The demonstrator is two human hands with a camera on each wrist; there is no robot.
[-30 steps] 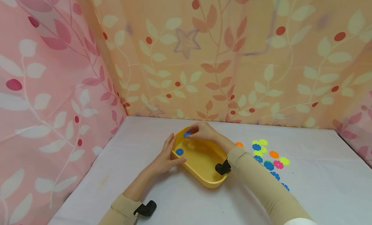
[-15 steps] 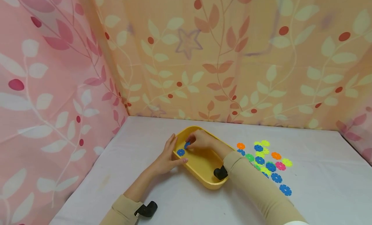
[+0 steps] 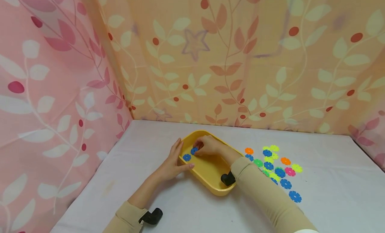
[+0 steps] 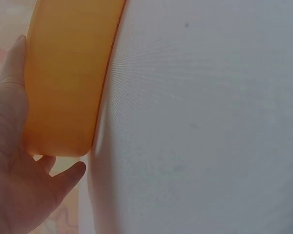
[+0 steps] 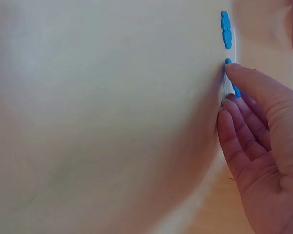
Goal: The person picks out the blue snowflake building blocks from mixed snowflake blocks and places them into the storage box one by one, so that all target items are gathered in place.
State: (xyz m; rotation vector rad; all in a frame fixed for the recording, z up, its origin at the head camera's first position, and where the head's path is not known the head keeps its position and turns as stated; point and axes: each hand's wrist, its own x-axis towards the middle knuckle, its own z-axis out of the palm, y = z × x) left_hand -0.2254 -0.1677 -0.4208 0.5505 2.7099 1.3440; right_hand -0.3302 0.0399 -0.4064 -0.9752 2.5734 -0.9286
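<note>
Hands [image 3: 170, 166] [image 3: 208, 146]: left splay-fingered against yellow tray [image 3: 210, 171], right tight on blue disc [image 3: 194, 151]

Plenty of room over the surface [image 3: 144, 142] to the left; the left hand [image 3: 172, 163] blocks the yellow tray's [image 3: 207, 171] left corner, the right sleeve [image 3: 264, 189] bars its right side, flower-shaped discs [image 3: 278, 175] scatter beyond.

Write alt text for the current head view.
A person's right hand pinches a blue flower-shaped disc inside a yellow tray, next to a second blue disc, while the left hand rests against the tray's corner. To the right, loose discs in blue, green, yellow, orange and pink lie on a white table, with leaf-patterned fabric behind.
</note>
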